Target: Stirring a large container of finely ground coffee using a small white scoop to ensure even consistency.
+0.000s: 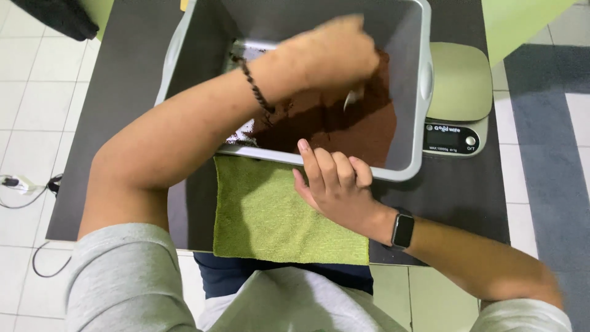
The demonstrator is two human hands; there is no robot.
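A grey plastic tub (424,80) stands on a dark table (123,92) and holds a heap of dark brown powder (369,132). My left hand (332,55), blurred, reaches down into the tub over the powder with its fingers curled around a small white utensil (353,98). A dark bead bracelet (255,89) is on that wrist. My right hand (332,181) grips the tub's near rim, with its fingers over the edge and the thumb hidden. It wears a black watch (402,230). A green cloth (270,215) lies under the tub's near edge.
A pale green kitchen scale (458,86) with a small display sits to the right of the tub, touching it. White floor tiles surround the table. A cable (18,184) lies on the floor at the left, and a grey rug (547,123) at the right.
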